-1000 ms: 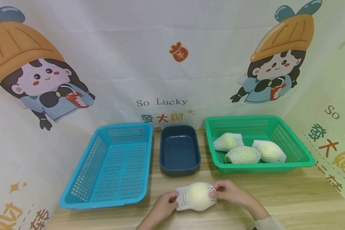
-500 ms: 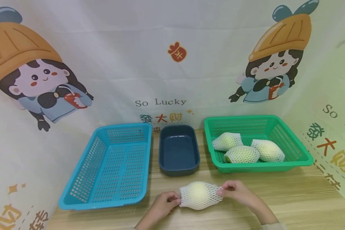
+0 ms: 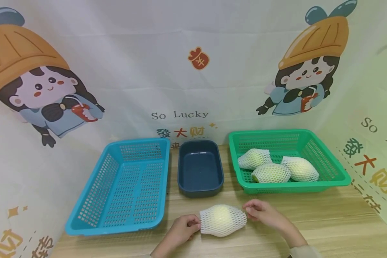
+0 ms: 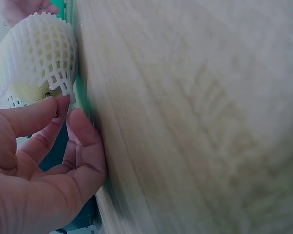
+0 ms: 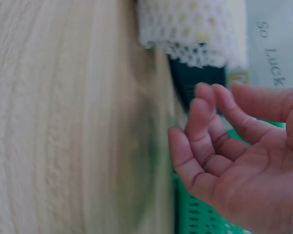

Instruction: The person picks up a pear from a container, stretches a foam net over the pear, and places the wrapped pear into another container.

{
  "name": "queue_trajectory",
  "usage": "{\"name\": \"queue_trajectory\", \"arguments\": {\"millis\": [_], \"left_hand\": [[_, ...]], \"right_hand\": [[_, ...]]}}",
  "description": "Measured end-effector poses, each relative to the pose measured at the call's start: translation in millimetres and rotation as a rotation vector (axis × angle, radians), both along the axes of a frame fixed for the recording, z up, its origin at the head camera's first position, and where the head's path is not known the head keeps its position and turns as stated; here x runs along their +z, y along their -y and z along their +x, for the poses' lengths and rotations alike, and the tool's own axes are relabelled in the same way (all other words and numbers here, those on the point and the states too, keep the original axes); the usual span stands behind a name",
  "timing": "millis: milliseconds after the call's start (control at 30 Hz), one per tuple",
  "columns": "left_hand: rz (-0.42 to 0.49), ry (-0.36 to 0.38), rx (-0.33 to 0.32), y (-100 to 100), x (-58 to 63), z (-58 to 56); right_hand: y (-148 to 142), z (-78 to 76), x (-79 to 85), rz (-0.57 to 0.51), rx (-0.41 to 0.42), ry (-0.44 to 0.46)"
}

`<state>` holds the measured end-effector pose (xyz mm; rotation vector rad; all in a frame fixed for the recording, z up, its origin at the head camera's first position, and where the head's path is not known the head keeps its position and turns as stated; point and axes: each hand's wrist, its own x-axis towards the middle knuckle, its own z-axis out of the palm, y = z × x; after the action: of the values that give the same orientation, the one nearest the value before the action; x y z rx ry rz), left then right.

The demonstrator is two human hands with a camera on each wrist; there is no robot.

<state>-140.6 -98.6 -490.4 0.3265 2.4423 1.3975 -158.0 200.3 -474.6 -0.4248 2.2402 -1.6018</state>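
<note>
A pale yellow fruit in a white foam fruit net [image 3: 223,220] lies on the table in the head view. My left hand [image 3: 184,229] pinches the net's left edge between thumb and forefinger. In the left wrist view, the fruit's speckled end [image 4: 31,92] shows at the net's opening, just beyond the fingertips. My right hand [image 3: 261,214] is just off the net's right end, holding nothing. From the right wrist, its fingers [image 5: 198,119] appear loosely bent, with a gap between them and the net's ragged edge [image 5: 195,51].
Behind the fruit stands a dark blue tub [image 3: 200,191]. A blue basket [image 3: 116,229] is at the left. The green basket [image 3: 296,186] at the right holds three netted fruits [image 3: 272,173]. A printed cloth [image 3: 180,82] hangs behind the table [image 3: 338,229].
Earlier both hands held the net's ends, and the right hand drew its end outward to the right. Now the right hand has let go, and that end has drawn back toward the fruit.
</note>
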Motion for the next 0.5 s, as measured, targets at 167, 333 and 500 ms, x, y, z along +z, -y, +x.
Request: {"name": "queue_trajectory", "arguments": {"millis": [167, 333, 500], "left_hand": [[-0.006, 0.011, -0.010, 0.0, 0.2, -1.3], [-0.011, -0.003, -0.016, -1.2, -0.4, -2.8], [-0.007, -0.008, -0.016, -1.5, -1.3, -2.9]], "right_hand": [[9.0, -11.7, -13.8, 0.022, 0.083, -0.059], [20.2, -22.3, -19.2, 0.126, 0.062, -0.062], [28.5, -29.4, -20.4, 0.156, 0.096, -0.094]]}}
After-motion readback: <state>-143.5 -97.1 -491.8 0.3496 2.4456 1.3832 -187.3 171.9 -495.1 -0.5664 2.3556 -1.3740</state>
